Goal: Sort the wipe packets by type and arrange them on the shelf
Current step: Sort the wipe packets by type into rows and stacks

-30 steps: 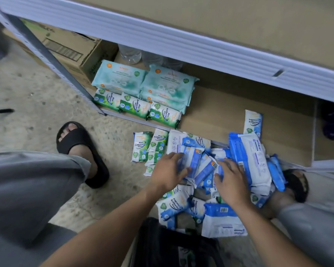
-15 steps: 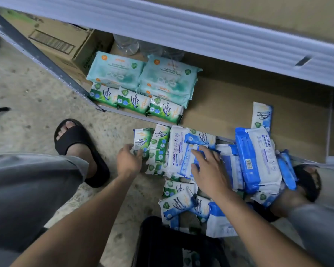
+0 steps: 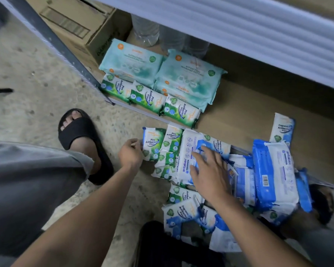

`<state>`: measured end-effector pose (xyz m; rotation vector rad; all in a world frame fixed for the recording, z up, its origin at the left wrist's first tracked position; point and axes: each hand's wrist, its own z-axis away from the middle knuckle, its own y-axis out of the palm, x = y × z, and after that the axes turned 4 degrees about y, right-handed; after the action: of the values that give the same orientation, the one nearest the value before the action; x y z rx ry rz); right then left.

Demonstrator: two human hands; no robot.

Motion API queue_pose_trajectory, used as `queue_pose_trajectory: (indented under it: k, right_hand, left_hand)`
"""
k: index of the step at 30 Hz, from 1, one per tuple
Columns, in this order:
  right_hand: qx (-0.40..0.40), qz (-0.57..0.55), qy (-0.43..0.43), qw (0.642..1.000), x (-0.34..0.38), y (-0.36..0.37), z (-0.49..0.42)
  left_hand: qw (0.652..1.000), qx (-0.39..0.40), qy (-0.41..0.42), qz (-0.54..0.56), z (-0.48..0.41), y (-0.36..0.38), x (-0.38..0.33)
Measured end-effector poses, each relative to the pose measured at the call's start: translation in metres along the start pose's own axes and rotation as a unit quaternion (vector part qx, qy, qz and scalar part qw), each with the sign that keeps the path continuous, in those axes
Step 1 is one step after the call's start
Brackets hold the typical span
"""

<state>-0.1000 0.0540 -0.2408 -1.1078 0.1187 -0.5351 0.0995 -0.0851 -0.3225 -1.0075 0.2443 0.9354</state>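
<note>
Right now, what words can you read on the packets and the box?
"Pine Antibacterial Wipes": green packets, on the shelf and on the floor.
"ANTIBACTERIAL FRAGRANCE FREE WIPES": teal packs.
"antabax": white-and-blue packs.
"Antibacterial": small blue packets.
Cardboard box print and all small print: too blurred to read.

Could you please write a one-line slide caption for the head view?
Left hand grips a green pine packet on the floor; right hand rests flat on a white antabax packet.
</note>
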Motion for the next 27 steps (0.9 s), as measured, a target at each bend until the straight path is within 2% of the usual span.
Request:
queue_pose_trajectory:
  k: [3, 9, 16, 22, 24, 27]
  right_hand:
    - [-0.005, 0.007, 0.000, 1.000, 0.000, 0.002, 0.001]
    - [-0.011, 0.014, 0.002, 1.000, -0.001, 0.007, 0.000]
    - [-0.017, 0.016, 0.007, 1.000, -0.001, 0.009, 0.001]
    - [-0.018, 0.011, 0.007, 1.000, -0.001, 0.010, 0.000]
    - [-0.020, 0.009, 0.006, 1.000, -0.002, 0.010, 0.000]
    - [-0.022, 0.009, 0.005, 1.000, -0.003, 0.011, -0.001]
  left_hand:
    - [0.997, 0.054, -0.037, 0.036, -0.014, 0.000, 0.008]
    - [0.985, 0.109, -0.064, 0.121, -0.018, -0.001, 0.006]
    - [0.951, 0.190, -0.119, 0.215, -0.015, -0.008, -0.001]
    - [0.947, 0.193, -0.130, 0.223, -0.012, -0.007, -0.009]
    - [0.957, 0.180, -0.109, 0.201, -0.013, -0.006, -0.007]
    - [0.981, 0.164, -0.037, 0.100, -0.014, -0.009, -0.002]
